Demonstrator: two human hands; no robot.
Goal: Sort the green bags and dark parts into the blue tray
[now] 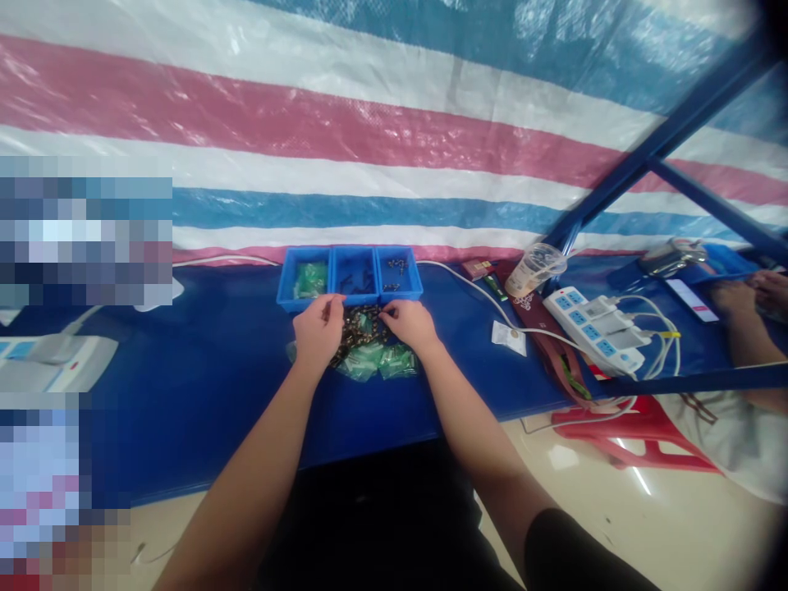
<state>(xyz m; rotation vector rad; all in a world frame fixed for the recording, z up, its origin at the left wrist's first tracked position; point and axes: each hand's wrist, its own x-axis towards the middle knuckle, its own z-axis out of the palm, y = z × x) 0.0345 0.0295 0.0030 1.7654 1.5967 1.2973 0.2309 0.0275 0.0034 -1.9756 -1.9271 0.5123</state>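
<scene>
My left hand [319, 331] is closed at the left side of a pile of small dark and brass-coloured metal parts [363, 326]. Something small and dark shows at its fingertips, too small to name. Across the pile, my right hand [412, 323] has its thumb and fingers pinched together; whatever they hold is too small to make out. Green clear plastic bags [362, 362] lie under and in front of the pile. Directly behind stand three joined blue bins [331, 283]: green bags [311, 280] on the left, dark slender pieces [355, 283] in the middle, small metal pieces [396, 268] on the right.
To the right are a plastic cup [535, 269], a white packet [509, 337], a strap [547, 349] and a power strip [592, 330] with plugged-in cables. Another power strip [67, 361] lies left. A blue metal frame [621, 176] and another person's arm [748, 324] are at far right, beside a phone [691, 300].
</scene>
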